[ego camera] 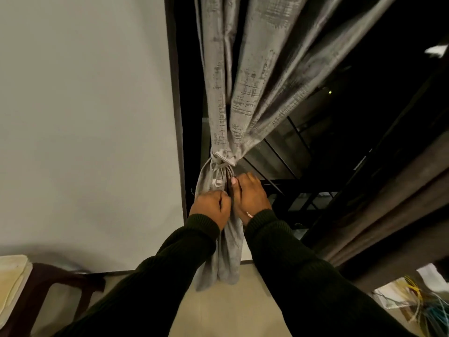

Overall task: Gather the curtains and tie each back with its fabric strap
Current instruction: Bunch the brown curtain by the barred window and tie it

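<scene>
A plain pale wall (85, 117) fills the left half of the frame; a dark window frame (176, 105) runs down its right edge. A beige floor (218, 310) occupies the lower centre. At lower left, a dark brown chair (48, 283) stands partly cut off, with a cream cushion or folded cloth (12, 280) at the frame edge. Beyond the frame the window is black; thin dark bars (279, 161) cross it at centre right.

The grey curtain (243, 81) hangs from the top centre and is gathered into a bundle at mid-frame, cinched by its fabric strap (222, 158); a knot sits just below. The bundle's tail reaches the floor between the two dark sleeves.

The left hand (211, 205) is curled into a grip on the gathered fabric beneath the strap. The right hand (250, 193) lies just beside it, thumb against the bundle; its fingers pass behind the cloth, so their hold cannot be told.

A second, darker curtain (388, 203) runs diagonally at right. At lower right, papers and coloured wires (418, 300) are blurred and cut off.
</scene>
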